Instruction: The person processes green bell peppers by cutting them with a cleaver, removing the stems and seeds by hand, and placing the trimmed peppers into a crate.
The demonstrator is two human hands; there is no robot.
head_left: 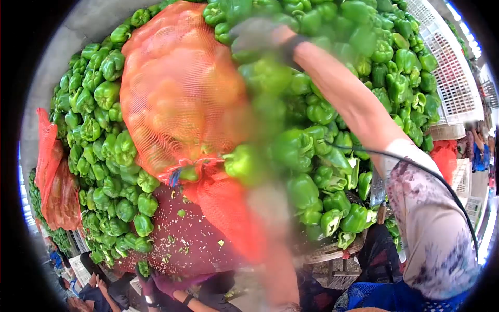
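Note:
My right hand [254,39], in a dark grey glove, reaches far over the pile of green bell peppers [312,112], just beside the top of a full orange mesh sack [182,88]. Motion blurs its fingers, so its grip is unclear. From the bottom, my left forearm [280,273] rises toward the sack's red mesh end [223,203]. A smear across the middle of the view hides most of my left hand [267,203]. Close above it is a bright green bell pepper [241,164]. Blue ties [174,177] show at the sack's gathered end.
More bell peppers [106,93] lie left of the sack. Scraps and seeds litter the dark red surface [182,229]. White crates [449,67] stand at right, red mesh bags [52,177] at left. Across the surface, a co-worker's purple-gloved hand [169,285] is near a pepper [144,268].

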